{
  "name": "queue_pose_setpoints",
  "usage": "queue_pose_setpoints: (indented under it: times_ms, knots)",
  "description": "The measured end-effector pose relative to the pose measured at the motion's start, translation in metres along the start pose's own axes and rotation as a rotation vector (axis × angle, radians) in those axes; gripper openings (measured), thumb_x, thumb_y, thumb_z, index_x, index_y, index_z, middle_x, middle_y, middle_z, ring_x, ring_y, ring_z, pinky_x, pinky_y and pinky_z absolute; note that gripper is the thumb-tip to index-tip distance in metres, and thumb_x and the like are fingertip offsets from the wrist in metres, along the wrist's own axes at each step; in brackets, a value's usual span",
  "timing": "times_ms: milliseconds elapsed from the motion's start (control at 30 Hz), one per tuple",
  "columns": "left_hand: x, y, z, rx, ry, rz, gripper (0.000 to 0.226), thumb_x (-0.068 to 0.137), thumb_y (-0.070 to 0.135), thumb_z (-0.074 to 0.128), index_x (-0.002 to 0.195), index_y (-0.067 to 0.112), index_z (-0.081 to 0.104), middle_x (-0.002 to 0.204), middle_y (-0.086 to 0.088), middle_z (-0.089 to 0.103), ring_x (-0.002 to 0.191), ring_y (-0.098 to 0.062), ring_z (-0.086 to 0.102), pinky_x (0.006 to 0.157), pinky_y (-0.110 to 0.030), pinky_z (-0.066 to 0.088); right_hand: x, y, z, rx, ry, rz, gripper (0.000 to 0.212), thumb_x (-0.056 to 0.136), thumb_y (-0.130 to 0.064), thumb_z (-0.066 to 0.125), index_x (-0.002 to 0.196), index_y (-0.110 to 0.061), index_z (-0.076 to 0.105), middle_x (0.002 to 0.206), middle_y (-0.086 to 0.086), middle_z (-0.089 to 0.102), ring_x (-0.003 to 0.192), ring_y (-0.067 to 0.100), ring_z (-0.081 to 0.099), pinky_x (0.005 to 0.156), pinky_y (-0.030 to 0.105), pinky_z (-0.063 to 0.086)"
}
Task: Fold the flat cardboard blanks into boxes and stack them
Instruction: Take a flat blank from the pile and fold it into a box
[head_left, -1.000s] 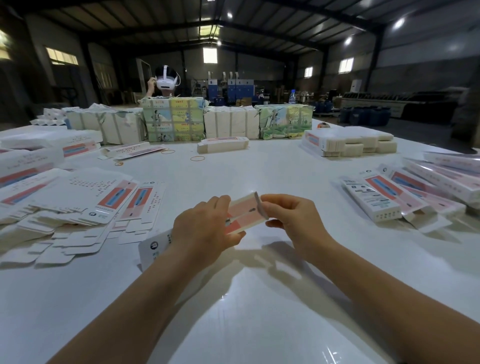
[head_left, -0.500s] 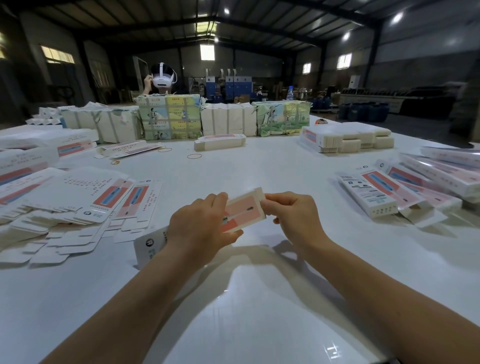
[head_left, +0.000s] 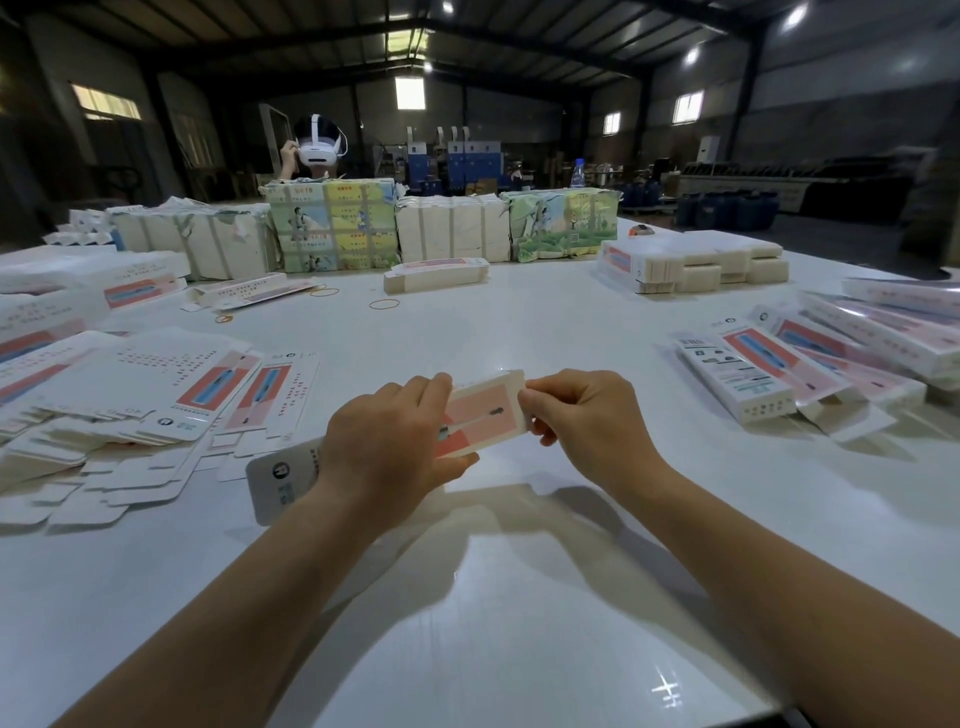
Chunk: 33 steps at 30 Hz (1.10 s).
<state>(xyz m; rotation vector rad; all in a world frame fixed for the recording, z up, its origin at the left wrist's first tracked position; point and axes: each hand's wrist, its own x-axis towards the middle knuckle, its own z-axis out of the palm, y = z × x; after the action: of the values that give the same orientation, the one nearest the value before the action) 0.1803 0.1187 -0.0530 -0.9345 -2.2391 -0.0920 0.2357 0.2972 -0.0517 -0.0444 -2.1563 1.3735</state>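
Note:
A long white box with a pink panel (head_left: 485, 413) is held over the white table (head_left: 519, 597), lying left to right. My left hand (head_left: 387, 447) grips its middle, hiding most of it; its grey end sticks out at lower left. My right hand (head_left: 582, 415) pinches the box's right end, fingers curled over the end flap. A spread pile of flat blanks (head_left: 156, 400) lies to the left. Folded boxes (head_left: 810, 369) are piled at the right.
Wrapped bundles of blanks (head_left: 332, 226) stand in a row along the far edge, with a person in a white headset (head_left: 317, 148) behind them. A small stack of blanks (head_left: 436, 273), several rubber bands (head_left: 384, 304) and a stack at far right (head_left: 696, 262) lie on the table.
The box's right end flap, sticking up earlier, now lies lower under my right fingers. Both hands stay in nearly the same place.

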Motion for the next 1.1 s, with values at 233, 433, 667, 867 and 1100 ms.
queue_pose_setpoints:
  times_ms: [233,433,667,867,1100]
  knots:
    - [0.002,0.006,-0.002,0.063,-0.004,0.004,0.069,0.044,0.039,0.092,0.095,0.001,0.067,0.069,-0.009,0.065,0.049,-0.026,0.058,0.041,-0.029,0.046,-0.005,-0.003,0.002,-0.198,0.031,-0.151,0.028,0.089,-0.022,0.060,0.070,-0.004,0.071,0.063,0.014,0.063,0.060,0.031,0.058,0.062,0.048,0.050]
    - [0.003,0.016,-0.001,0.041,-0.009,-0.009,0.065,0.044,0.040,0.091,0.092,0.002,0.067,0.067,-0.007,0.063,0.048,-0.025,0.057,0.039,-0.027,0.044,-0.005,-0.006,0.004,-0.275,0.155,-0.186,0.025,0.086,-0.019,0.065,0.066,-0.005,0.063,0.061,0.004,0.058,0.057,0.016,0.050,0.056,0.025,0.041]
    - [0.000,0.018,0.000,0.009,-0.046,-0.030,0.062,0.056,0.046,0.086,0.097,0.004,0.065,0.075,-0.008,0.064,0.055,-0.026,0.059,0.043,-0.032,0.050,-0.009,-0.008,0.006,-0.606,0.113,-0.345,0.023,0.092,-0.020,0.057,0.080,-0.007,0.072,0.071,0.005,0.060,0.061,0.023,0.053,0.060,0.036,0.045]
    - [0.002,0.012,0.003,-0.011,-0.107,-0.156,0.065,0.082,0.066,0.051,0.130,0.024,0.037,0.117,0.007,0.056,0.092,-0.015,0.060,0.072,-0.030,0.054,-0.005,-0.005,0.009,-0.417,0.081,-0.199,0.019,0.092,-0.020,0.057,0.093,-0.012,0.074,0.077,0.005,0.062,0.070,0.017,0.052,0.067,0.024,0.039]
    - [0.006,-0.010,-0.001,0.043,-0.127,-0.067,0.062,0.071,0.070,0.061,0.111,0.026,0.047,0.097,0.007,0.064,0.071,-0.018,0.062,0.054,-0.026,0.040,-0.010,-0.005,0.011,-0.452,0.054,-0.305,0.042,0.086,-0.025,0.065,0.126,-0.013,0.060,0.109,0.006,0.065,0.097,0.021,0.060,0.086,0.038,0.051]
